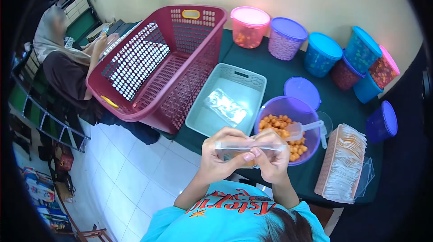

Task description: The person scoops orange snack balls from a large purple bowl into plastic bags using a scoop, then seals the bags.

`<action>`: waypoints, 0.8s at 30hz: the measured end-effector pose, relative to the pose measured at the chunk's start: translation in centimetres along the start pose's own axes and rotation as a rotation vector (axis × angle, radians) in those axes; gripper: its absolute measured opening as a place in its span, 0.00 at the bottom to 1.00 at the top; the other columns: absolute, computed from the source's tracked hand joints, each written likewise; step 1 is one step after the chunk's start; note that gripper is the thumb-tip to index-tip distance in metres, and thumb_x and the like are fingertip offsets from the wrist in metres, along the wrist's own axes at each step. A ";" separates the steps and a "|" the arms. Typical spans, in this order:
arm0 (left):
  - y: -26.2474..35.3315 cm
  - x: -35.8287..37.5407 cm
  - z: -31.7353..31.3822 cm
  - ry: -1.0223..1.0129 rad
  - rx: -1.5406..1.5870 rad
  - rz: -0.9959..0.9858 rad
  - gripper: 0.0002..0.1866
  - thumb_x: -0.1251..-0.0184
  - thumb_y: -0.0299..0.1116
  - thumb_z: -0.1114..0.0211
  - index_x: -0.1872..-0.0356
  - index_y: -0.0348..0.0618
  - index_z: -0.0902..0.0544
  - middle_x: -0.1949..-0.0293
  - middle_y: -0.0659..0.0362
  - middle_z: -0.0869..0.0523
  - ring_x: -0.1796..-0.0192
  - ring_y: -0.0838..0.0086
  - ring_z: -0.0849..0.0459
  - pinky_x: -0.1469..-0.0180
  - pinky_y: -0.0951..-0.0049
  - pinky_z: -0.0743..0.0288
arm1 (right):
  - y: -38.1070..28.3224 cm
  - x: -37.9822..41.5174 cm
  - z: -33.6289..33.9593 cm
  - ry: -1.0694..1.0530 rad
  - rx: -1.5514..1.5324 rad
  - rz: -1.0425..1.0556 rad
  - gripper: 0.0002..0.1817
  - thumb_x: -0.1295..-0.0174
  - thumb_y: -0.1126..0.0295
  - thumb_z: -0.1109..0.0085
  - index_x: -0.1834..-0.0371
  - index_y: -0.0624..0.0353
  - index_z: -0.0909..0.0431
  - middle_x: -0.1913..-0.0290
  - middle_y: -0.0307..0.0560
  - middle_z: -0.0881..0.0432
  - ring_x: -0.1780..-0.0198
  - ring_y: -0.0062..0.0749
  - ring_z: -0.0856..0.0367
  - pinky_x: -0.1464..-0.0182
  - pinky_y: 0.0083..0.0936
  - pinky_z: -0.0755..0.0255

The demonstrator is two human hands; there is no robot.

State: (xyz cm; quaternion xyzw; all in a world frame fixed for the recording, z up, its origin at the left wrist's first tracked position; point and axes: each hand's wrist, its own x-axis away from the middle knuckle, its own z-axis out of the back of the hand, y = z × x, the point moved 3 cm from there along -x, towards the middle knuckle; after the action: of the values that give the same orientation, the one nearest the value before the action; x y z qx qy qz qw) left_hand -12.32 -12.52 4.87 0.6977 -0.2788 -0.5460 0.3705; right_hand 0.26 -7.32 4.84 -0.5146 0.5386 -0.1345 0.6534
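My left hand [221,154] and my right hand [270,156] pinch the top edge of a clear plastic pouch [234,146], thumbs meeting near its middle. Something orange shows low in the pouch, mostly hidden by my fingers. Just beyond my right hand, a purple tub [311,152] holds orange round pieces [282,122] and a clear scoop [295,131]. Beyond my left hand, a pale green basket [194,120] has a clear plastic packet [225,107] lying in it.
A large maroon basket [169,102] stands at the left. Lidded tubs [286,39] line the wall. A purple lid [302,93] lies behind the open tub. At the right, a pink basket [322,181] holds stacked packets [345,165]. Another person [67,70] sits at far left.
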 end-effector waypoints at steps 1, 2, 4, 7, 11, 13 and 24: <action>0.0 0.2 1.3 0.023 -0.035 0.015 0.08 0.52 0.23 0.34 0.69 0.36 0.19 0.68 0.55 0.19 0.65 0.74 0.21 0.62 0.77 0.29 | 0.3 -0.1 -1.3 -0.027 -0.027 -0.032 0.03 0.48 0.77 0.44 0.71 0.66 0.27 0.72 0.44 0.27 0.72 0.22 0.31 0.69 0.17 0.39; 0.0 0.2 2.5 0.046 -0.070 0.028 0.07 0.53 0.23 0.33 0.70 0.37 0.18 0.68 0.55 0.19 0.65 0.74 0.21 0.63 0.77 0.29 | 0.5 -0.3 -2.8 -0.032 -0.031 -0.034 0.03 0.48 0.77 0.44 0.71 0.66 0.27 0.72 0.44 0.27 0.72 0.22 0.31 0.69 0.17 0.39; 0.1 -0.1 4.6 0.053 -0.104 -0.021 0.05 0.52 0.23 0.34 0.72 0.38 0.18 0.69 0.55 0.19 0.66 0.74 0.22 0.63 0.77 0.29 | 1.1 -0.5 -5.1 0.212 -0.173 -0.073 0.04 0.46 0.77 0.45 0.70 0.66 0.28 0.71 0.44 0.28 0.71 0.21 0.32 0.68 0.15 0.39; 0.0 -0.1 7.2 0.022 -0.140 -0.072 0.04 0.52 0.21 0.35 0.72 0.38 0.19 0.70 0.56 0.20 0.66 0.73 0.23 0.62 0.77 0.30 | 2.1 -0.6 -6.8 0.092 -0.010 -0.047 0.04 0.46 0.78 0.45 0.69 0.66 0.27 0.71 0.44 0.27 0.71 0.21 0.31 0.69 0.16 0.37; 0.0 -0.2 9.3 -0.090 0.017 0.051 0.08 0.41 0.26 0.45 0.67 0.33 0.20 0.65 0.52 0.20 0.63 0.70 0.22 0.59 0.75 0.30 | 3.1 -0.3 -8.0 0.108 0.124 -0.043 0.03 0.48 0.81 0.45 0.69 0.68 0.25 0.72 0.45 0.24 0.72 0.22 0.27 0.69 0.16 0.35; 0.1 -0.4 10.2 -0.215 0.021 0.091 0.16 0.34 0.31 0.55 0.61 0.29 0.22 0.60 0.48 0.22 0.59 0.66 0.22 0.56 0.74 0.30 | 3.4 -0.3 -7.9 0.134 0.116 -0.118 0.04 0.45 0.81 0.49 0.68 0.68 0.24 0.71 0.47 0.22 0.70 0.24 0.24 0.66 0.17 0.32; -0.7 0.2 12.7 -0.188 -0.112 0.051 0.17 0.35 0.34 0.53 0.66 0.29 0.20 0.65 0.48 0.20 0.62 0.67 0.21 0.59 0.72 0.29 | 3.7 1.0 -10.0 0.142 0.199 -0.223 0.11 0.40 0.74 0.54 0.69 0.68 0.21 0.73 0.47 0.20 0.71 0.23 0.23 0.67 0.17 0.32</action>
State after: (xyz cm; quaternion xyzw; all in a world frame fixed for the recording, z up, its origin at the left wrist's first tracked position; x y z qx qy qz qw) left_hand -24.59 -14.99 2.53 0.6143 -0.2989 -0.6140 0.3953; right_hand -9.18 -11.68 2.39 -0.4933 0.5069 -0.2949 0.6424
